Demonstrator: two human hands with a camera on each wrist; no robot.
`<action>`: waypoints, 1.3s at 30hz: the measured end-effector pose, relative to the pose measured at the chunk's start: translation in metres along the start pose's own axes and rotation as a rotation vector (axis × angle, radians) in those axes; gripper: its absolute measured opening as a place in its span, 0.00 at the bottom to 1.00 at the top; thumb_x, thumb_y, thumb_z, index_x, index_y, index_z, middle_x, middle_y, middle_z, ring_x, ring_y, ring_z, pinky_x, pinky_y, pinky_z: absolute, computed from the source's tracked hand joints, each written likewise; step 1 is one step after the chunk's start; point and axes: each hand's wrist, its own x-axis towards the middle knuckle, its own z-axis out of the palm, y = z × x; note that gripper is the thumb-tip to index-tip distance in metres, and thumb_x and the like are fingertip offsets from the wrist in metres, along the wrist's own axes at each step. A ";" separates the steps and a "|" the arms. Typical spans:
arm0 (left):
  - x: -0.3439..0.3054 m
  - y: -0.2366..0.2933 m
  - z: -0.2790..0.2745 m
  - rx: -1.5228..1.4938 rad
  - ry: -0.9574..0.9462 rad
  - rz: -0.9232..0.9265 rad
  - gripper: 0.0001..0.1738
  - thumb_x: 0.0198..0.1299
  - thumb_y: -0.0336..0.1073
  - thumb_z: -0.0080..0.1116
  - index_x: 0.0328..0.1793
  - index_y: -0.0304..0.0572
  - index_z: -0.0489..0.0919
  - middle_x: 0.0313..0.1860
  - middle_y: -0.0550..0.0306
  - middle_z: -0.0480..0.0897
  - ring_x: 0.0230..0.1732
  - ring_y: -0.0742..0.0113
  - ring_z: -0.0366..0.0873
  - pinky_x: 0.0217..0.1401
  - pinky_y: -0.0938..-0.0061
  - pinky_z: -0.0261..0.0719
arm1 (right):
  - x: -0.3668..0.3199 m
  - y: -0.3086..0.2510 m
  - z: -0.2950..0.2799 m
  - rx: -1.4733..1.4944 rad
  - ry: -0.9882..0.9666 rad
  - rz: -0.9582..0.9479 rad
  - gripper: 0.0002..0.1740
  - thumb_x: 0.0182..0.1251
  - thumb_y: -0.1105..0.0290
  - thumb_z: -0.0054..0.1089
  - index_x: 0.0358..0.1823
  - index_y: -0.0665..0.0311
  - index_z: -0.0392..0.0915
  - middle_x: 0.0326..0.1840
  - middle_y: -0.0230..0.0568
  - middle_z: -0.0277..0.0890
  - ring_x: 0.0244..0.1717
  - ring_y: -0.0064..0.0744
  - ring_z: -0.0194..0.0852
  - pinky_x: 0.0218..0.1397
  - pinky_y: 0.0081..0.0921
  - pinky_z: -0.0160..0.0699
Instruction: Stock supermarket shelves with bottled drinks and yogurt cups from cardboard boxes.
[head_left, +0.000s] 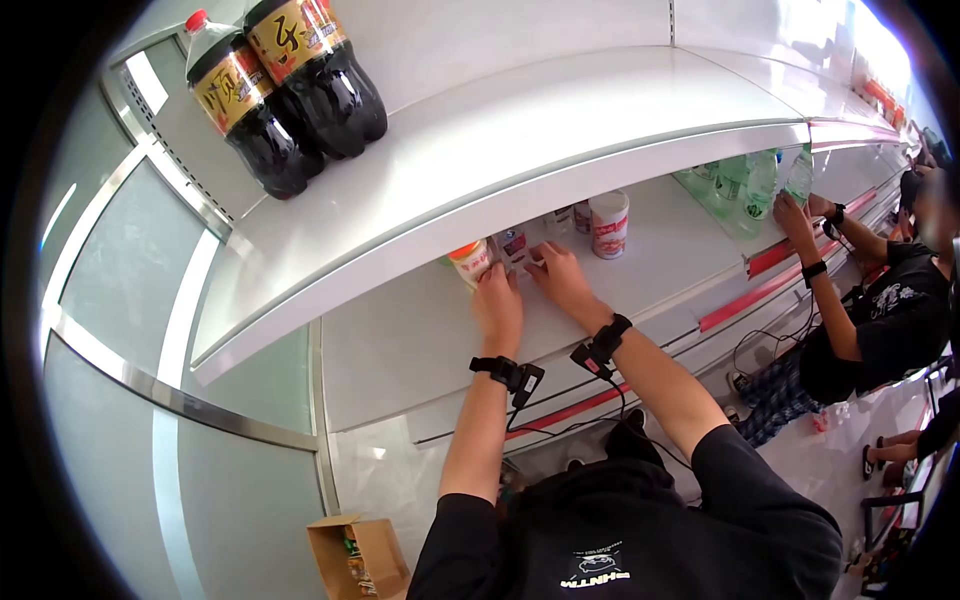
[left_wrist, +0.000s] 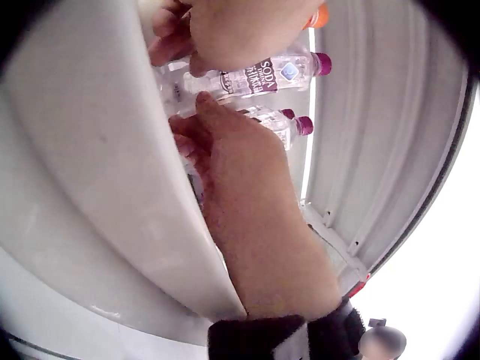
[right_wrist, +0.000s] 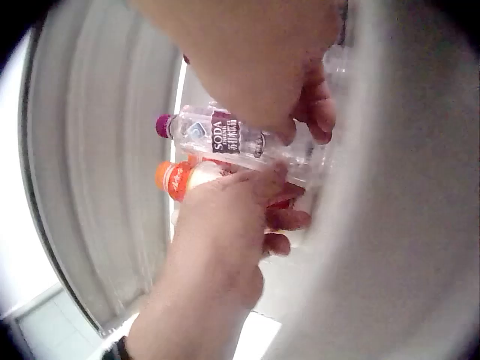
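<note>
A clear soda drink bottle [head_left: 513, 244] [left_wrist: 259, 77] [right_wrist: 225, 133] with a purple cap stands upright on the lower shelf, between my two hands. My left hand [head_left: 497, 305] [right_wrist: 225, 217] is at a bottle [head_left: 470, 259] [right_wrist: 177, 180] with an orange cap and white label, overlapping its lower part. Its thumb reaches the soda bottle's base in the right wrist view. On the other side, my right hand [head_left: 563, 280] [left_wrist: 251, 161] has its thumb close to the same base, fingers loosely bent. More purple-capped bottles [left_wrist: 285, 129] sit behind the right hand.
White-and-red canisters [head_left: 609, 225] stand right of my hands. Overhead, the upper shelf's edge [head_left: 500, 215] overhangs the lower shelf; two large dark drink bottles [head_left: 318, 80] stand on it. To the right another person [head_left: 885, 300] handles green bottles [head_left: 760, 185]. A cardboard box [head_left: 385, 545] is on the floor.
</note>
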 end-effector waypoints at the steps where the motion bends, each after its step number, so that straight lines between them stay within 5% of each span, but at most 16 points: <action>1: 0.000 0.002 -0.001 -0.002 0.006 -0.010 0.10 0.62 0.37 0.60 0.39 0.35 0.79 0.37 0.42 0.84 0.42 0.42 0.82 0.44 0.53 0.78 | 0.000 0.001 0.001 0.004 0.003 -0.001 0.14 0.61 0.70 0.66 0.45 0.68 0.76 0.42 0.53 0.79 0.41 0.58 0.79 0.43 0.45 0.80; 9: -0.002 -0.016 0.005 -0.215 0.018 0.031 0.12 0.62 0.36 0.61 0.43 0.33 0.81 0.38 0.45 0.86 0.26 0.52 0.85 0.32 0.63 0.80 | -0.017 -0.014 -0.013 0.139 0.124 0.199 0.23 0.58 0.69 0.70 0.53 0.67 0.73 0.51 0.50 0.76 0.38 0.43 0.82 0.41 0.35 0.82; 12: -0.002 -0.015 0.008 -0.238 -0.139 -0.119 0.11 0.61 0.38 0.62 0.39 0.37 0.81 0.36 0.43 0.85 0.40 0.43 0.83 0.43 0.54 0.79 | -0.017 -0.009 -0.007 0.142 0.114 0.163 0.22 0.59 0.69 0.70 0.54 0.67 0.74 0.49 0.49 0.77 0.38 0.43 0.83 0.42 0.35 0.82; 18: -0.003 -0.001 0.008 -0.260 -0.075 -0.162 0.12 0.61 0.40 0.62 0.37 0.38 0.82 0.33 0.44 0.85 0.37 0.43 0.83 0.41 0.54 0.79 | -0.004 -0.001 -0.009 0.059 -0.018 0.096 0.22 0.61 0.70 0.68 0.55 0.69 0.77 0.53 0.51 0.79 0.42 0.43 0.85 0.42 0.33 0.84; 20: -0.001 -0.003 0.007 -0.149 -0.016 -0.050 0.13 0.62 0.40 0.62 0.38 0.34 0.84 0.31 0.46 0.86 0.21 0.57 0.84 0.31 0.64 0.80 | -0.004 0.000 -0.007 0.068 -0.007 0.139 0.22 0.61 0.70 0.68 0.55 0.69 0.77 0.52 0.52 0.80 0.43 0.45 0.85 0.41 0.34 0.84; 24: -0.004 -0.007 0.009 -0.070 0.070 0.040 0.15 0.63 0.41 0.61 0.35 0.34 0.84 0.30 0.45 0.86 0.23 0.57 0.84 0.33 0.65 0.81 | -0.008 -0.001 0.000 0.052 0.132 0.074 0.21 0.59 0.68 0.67 0.53 0.69 0.79 0.48 0.57 0.80 0.43 0.55 0.83 0.48 0.39 0.82; 27: -0.007 0.000 -0.005 -0.188 0.030 -0.025 0.16 0.64 0.43 0.60 0.38 0.34 0.84 0.29 0.48 0.86 0.24 0.56 0.85 0.34 0.65 0.81 | -0.021 -0.008 -0.003 -0.020 0.233 0.100 0.23 0.64 0.63 0.65 0.55 0.70 0.77 0.51 0.58 0.79 0.51 0.48 0.81 0.53 0.38 0.79; 28: -0.015 0.007 -0.021 -0.301 -0.047 -0.116 0.15 0.65 0.42 0.59 0.43 0.36 0.83 0.37 0.46 0.86 0.36 0.52 0.85 0.40 0.63 0.81 | -0.026 -0.012 -0.010 -0.021 0.228 0.100 0.23 0.64 0.63 0.65 0.55 0.70 0.77 0.51 0.58 0.79 0.51 0.48 0.81 0.53 0.38 0.79; 29: -0.022 0.016 -0.038 -0.414 -0.122 -0.206 0.14 0.65 0.41 0.58 0.48 0.37 0.83 0.46 0.43 0.86 0.49 0.48 0.84 0.46 0.61 0.81 | -0.032 -0.016 -0.022 0.272 -0.010 0.339 0.26 0.68 0.58 0.61 0.60 0.69 0.74 0.57 0.56 0.75 0.57 0.44 0.77 0.58 0.36 0.76; 30: -0.033 0.021 -0.046 -0.417 -0.120 -0.208 0.14 0.65 0.41 0.58 0.48 0.37 0.83 0.46 0.43 0.86 0.49 0.48 0.84 0.46 0.61 0.81 | -0.037 -0.023 -0.031 0.560 -0.252 0.575 0.30 0.72 0.52 0.56 0.65 0.68 0.70 0.64 0.54 0.72 0.64 0.40 0.72 0.63 0.35 0.73; 31: -0.047 0.027 -0.050 -0.600 -0.037 -0.143 0.19 0.68 0.44 0.55 0.56 0.37 0.79 0.55 0.43 0.82 0.56 0.47 0.81 0.52 0.62 0.79 | -0.045 -0.036 -0.031 0.556 -0.252 0.575 0.30 0.72 0.52 0.56 0.65 0.68 0.70 0.64 0.54 0.72 0.64 0.40 0.72 0.63 0.35 0.73; 33: -0.054 0.034 -0.054 -0.787 0.035 -0.076 0.25 0.70 0.47 0.52 0.64 0.36 0.75 0.64 0.43 0.77 0.62 0.46 0.77 0.58 0.63 0.77 | -0.067 -0.070 -0.026 1.187 -0.329 0.652 0.37 0.76 0.43 0.45 0.72 0.66 0.64 0.73 0.49 0.64 0.72 0.36 0.62 0.70 0.35 0.65; 35: -0.065 0.032 -0.059 -0.323 0.033 0.484 0.33 0.74 0.54 0.41 0.73 0.35 0.66 0.73 0.44 0.67 0.70 0.45 0.69 0.68 0.61 0.70 | -0.080 -0.117 -0.036 1.213 -0.312 0.766 0.38 0.76 0.41 0.43 0.74 0.65 0.62 0.75 0.47 0.62 0.74 0.38 0.60 0.73 0.36 0.61; 36: -0.068 0.026 -0.058 -0.477 0.008 0.463 0.37 0.75 0.60 0.29 0.72 0.35 0.67 0.73 0.41 0.68 0.74 0.47 0.64 0.75 0.57 0.59 | -0.081 -0.134 -0.043 1.238 -0.299 0.859 0.40 0.77 0.40 0.40 0.75 0.64 0.61 0.77 0.45 0.59 0.76 0.40 0.58 0.76 0.36 0.58; 37: -0.072 0.014 -0.055 -0.476 0.009 0.454 0.37 0.75 0.60 0.29 0.72 0.35 0.67 0.73 0.41 0.68 0.74 0.47 0.64 0.75 0.57 0.59 | -0.080 -0.140 -0.050 1.235 -0.306 0.866 0.40 0.77 0.40 0.40 0.75 0.64 0.61 0.77 0.45 0.59 0.76 0.40 0.58 0.76 0.36 0.58; 39: -0.078 -0.009 -0.054 -0.944 -0.239 -0.125 0.42 0.74 0.66 0.26 0.77 0.37 0.60 0.75 0.40 0.64 0.79 0.48 0.56 0.79 0.52 0.51 | -0.083 -0.145 -0.064 1.162 -0.412 0.240 0.37 0.79 0.46 0.37 0.77 0.66 0.56 0.80 0.50 0.54 0.81 0.45 0.48 0.79 0.42 0.48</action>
